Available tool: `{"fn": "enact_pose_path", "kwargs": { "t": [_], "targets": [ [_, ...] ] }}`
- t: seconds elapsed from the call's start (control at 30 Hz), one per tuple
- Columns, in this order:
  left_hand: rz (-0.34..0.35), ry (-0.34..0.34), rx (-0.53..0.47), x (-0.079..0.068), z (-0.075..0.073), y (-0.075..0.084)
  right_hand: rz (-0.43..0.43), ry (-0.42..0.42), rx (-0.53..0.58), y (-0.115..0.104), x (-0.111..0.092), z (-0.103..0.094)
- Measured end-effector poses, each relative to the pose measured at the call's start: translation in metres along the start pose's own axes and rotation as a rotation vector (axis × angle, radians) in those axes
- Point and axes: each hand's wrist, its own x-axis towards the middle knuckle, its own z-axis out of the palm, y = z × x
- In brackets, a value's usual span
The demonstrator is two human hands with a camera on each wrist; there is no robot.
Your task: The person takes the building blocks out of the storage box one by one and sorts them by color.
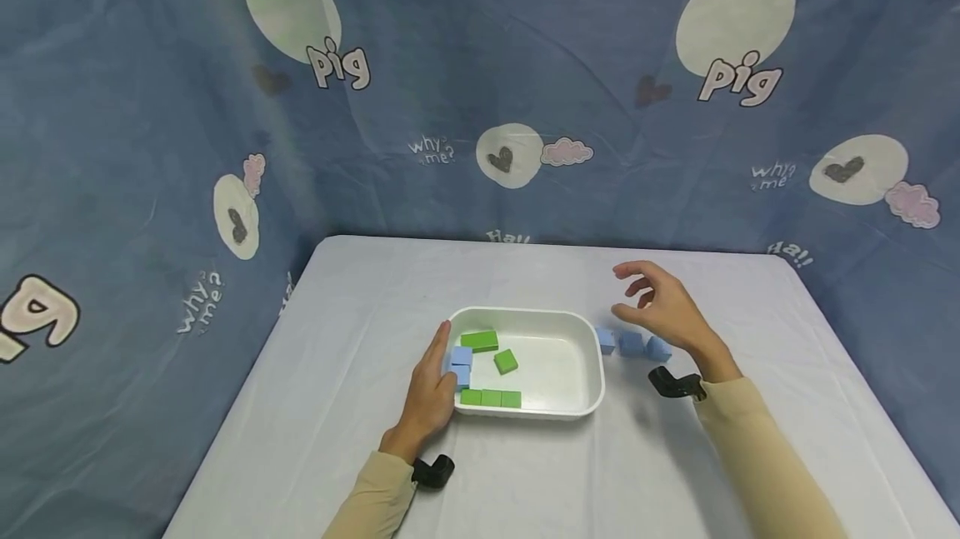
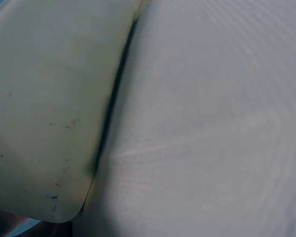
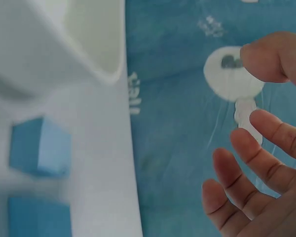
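My left hand (image 1: 431, 393) lies along the left end of a white tray (image 1: 558, 416), its straight fingers against the outer wall. In the left wrist view the tray's pale wall (image 2: 54, 108) fills the left side. Inside the tray are two blue blocks (image 1: 461, 356) by the left wall, a longer green piece (image 1: 479, 341), a turned green block (image 1: 506, 361) and a row of green blocks (image 1: 491, 398). My right hand (image 1: 667, 310) hovers empty, fingers loosely bent and thumb apart, over three blue blocks (image 1: 632, 344) right of the tray. Two of these blue blocks (image 3: 39, 146) show in the right wrist view.
The tray stands on a white-covered table (image 1: 525, 481). A blue printed curtain (image 1: 420, 89) hangs behind and beside it. Each wrist carries a black camera mount (image 1: 675, 383), the right one above the table near the blue blocks.
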Motion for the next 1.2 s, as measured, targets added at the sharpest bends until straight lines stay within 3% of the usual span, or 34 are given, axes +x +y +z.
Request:
{"fn": "enact_pose_path", "kwargs": {
  "t": [0.3, 0.53, 0.9, 1.2],
  "targets": [
    [-0.033, -0.011, -0.002, -0.001, -0.002, 0.0, -0.092, -0.031, 0.096, -0.029, 0.023, 0.022],
    [-0.006, 0.002, -0.01, 0.002, -0.003, -0.002, -0.131, -0.069, 0.134, -0.05, 0.04, 0.045],
    [-0.024, 0.001, -0.031, 0.0, 0.001, -0.005, -0.265, -0.159, 0.247, -0.064, 0.058, 0.095],
    [-0.021, -0.012, -0.024, 0.001, -0.002, -0.006, -0.279, -0.234, 0.251, -0.07, 0.063, 0.127]
  ]
}}
